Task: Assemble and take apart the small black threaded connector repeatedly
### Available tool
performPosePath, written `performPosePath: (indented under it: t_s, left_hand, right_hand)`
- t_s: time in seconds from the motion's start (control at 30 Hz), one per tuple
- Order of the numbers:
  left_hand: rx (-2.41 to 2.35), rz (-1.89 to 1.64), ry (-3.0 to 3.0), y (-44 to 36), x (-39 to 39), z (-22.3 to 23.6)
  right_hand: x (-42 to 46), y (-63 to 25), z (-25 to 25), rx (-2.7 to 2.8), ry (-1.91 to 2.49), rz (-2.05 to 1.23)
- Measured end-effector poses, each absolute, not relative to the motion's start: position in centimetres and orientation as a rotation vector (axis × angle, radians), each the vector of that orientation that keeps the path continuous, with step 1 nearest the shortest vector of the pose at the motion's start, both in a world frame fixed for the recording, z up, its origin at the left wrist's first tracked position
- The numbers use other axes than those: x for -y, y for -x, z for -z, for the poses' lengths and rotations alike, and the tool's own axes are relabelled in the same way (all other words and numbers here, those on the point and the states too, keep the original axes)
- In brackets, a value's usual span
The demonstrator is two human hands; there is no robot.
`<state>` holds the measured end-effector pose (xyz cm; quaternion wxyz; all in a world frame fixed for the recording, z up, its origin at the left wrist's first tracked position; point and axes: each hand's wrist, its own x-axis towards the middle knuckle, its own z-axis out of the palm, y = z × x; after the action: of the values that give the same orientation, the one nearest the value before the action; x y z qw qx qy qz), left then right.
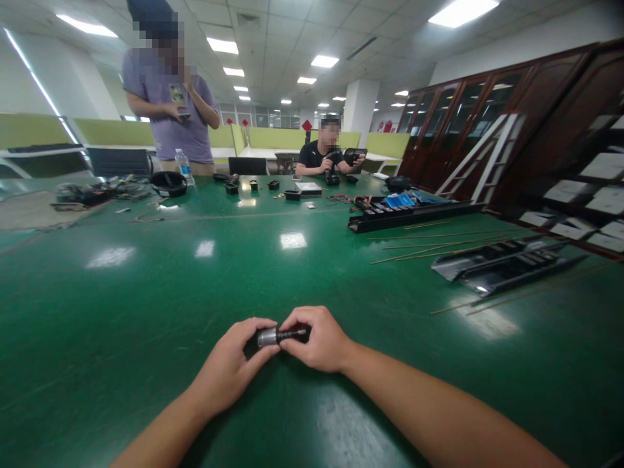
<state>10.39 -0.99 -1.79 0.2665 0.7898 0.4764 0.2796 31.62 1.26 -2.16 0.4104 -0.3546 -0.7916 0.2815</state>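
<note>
A small silver metal cylinder with a dark, stepped shaft (267, 337) lies level between my hands, low over the green table (160, 312). The thumb and fingers of my left hand (234, 356) are closed around its silver end. From the other side, my right hand (319, 339) pinches the dark shaft close to where it meets the cylinder. Part of the piece is covered by my fingers, and its exact kind is too small to make out.
Black metal channels (507, 263) and thin rods (419, 250) lie on the right. Farther back are a longer channel (404, 214), small black parts (292, 194), a bottle (182, 166) and a cable pile (97, 192). One person stands (170, 110); another sits (322, 153) across the table.
</note>
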Motion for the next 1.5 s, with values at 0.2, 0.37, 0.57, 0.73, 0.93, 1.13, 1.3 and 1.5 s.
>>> performPosePath:
  t_s: [0.2, 0.37, 0.57, 0.73, 0.93, 1.13, 1.3, 1.5]
  left_hand:
    - [-1.269, -0.814, -2.189, -10.34, 1.02, 1.89]
    - [-1.254, -0.818, -2.213, -10.4, 0.99, 1.78]
    - [-1.27, -0.809, -2.201, -10.36, 0.9, 1.89]
    - [-1.272, -0.802, -2.194, -10.23, 0.97, 2.0]
    - [-1.259, -0.815, -2.191, -10.22, 0.94, 2.01]
    - [-1.242, -0.841, -2.173, -10.42, 0.88, 1.67]
    - [-1.232, -0.872, -2.187, -10.46, 0.81, 1.67]
    - [-1.212, -0.908, -2.209, -10.29, 0.77, 1.97]
  right_hand:
    - [-1.32, -31.69, 2.19, 1.988, 0.911, -0.732]
    - [-1.33, -31.77, 2.13, 1.99, 0.924, -0.751]
    - [-1.31, -31.8, 2.06, 1.989, 0.944, -0.765]
    - [-1.35, -31.8, 2.15, 1.991, 0.948, -0.775]
    - [-1.46, -31.83, 2.28, 1.99, 0.964, -0.774]
    - [-1.46, -31.9, 2.23, 1.998, 0.971, -0.801]
    - [-1.45, -31.87, 2.43, 2.006, 0.98, -0.822]
    - [-1.45, -31.83, 2.66, 2.005, 1.003, -0.828]
